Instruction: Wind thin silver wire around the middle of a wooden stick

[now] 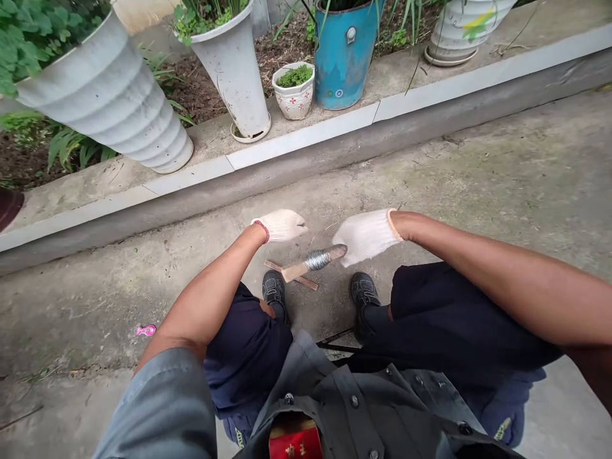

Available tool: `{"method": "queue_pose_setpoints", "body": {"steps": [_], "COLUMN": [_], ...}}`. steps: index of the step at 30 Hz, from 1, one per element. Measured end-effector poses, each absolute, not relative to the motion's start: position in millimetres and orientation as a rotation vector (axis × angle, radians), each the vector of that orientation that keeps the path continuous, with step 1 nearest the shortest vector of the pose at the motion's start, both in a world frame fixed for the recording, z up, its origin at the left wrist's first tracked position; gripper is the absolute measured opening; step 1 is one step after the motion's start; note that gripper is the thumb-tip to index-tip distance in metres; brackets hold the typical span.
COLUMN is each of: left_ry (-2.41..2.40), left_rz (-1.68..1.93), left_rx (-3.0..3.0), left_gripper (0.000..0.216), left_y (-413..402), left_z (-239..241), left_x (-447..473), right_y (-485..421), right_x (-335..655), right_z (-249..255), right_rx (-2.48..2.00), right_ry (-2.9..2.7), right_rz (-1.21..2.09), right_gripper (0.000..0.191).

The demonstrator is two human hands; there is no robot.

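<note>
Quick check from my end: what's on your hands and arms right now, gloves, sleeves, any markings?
Both hands wear white knitted cotton gloves. The left hand glove has a red-trimmed cuff at the wrist; the right hand glove has a pale orange-edged cuff. Forearms are bare. A grey-blue sleeve, rolled or short, shows on the left upper arm. No other markings visible.

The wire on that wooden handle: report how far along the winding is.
Done: a tight band of wire already wraps the middle of the wooden handle.
In hand: the gloved right hand grips the handle's far end; the gloved left hand is held up beside it, seemingly pulling a thin strand too faint to confirm.
Left: the near end is bare wood. A wooden strip lies unused underneath.
</note>
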State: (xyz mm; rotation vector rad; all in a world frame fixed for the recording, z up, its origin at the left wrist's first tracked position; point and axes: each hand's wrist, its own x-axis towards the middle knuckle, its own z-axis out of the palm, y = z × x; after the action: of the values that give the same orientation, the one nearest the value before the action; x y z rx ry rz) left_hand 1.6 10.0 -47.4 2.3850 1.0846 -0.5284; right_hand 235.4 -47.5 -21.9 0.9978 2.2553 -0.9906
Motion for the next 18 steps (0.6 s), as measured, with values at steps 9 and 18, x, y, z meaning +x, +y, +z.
{"method": "queue_pose_setpoints", "body": {"steps": [9,18], "left_ry": [0.947,1.040], "left_rz": [-0.642,-0.568], "left_rx": [2.255,2.167], "left_gripper": [0.045,0.039], "left_y": [-8,-2], "left_z": [-38,-35], "left_x": [16,7], "right_y": [-21,-3], "right_x": [227,239], "right_z": [-57,-4], "right_rx": [1.390,1.673], "right_ry": [2.013,2.300], "right_rz": [-0.459,-0.677], "right_gripper": [0.023,0.042]}}
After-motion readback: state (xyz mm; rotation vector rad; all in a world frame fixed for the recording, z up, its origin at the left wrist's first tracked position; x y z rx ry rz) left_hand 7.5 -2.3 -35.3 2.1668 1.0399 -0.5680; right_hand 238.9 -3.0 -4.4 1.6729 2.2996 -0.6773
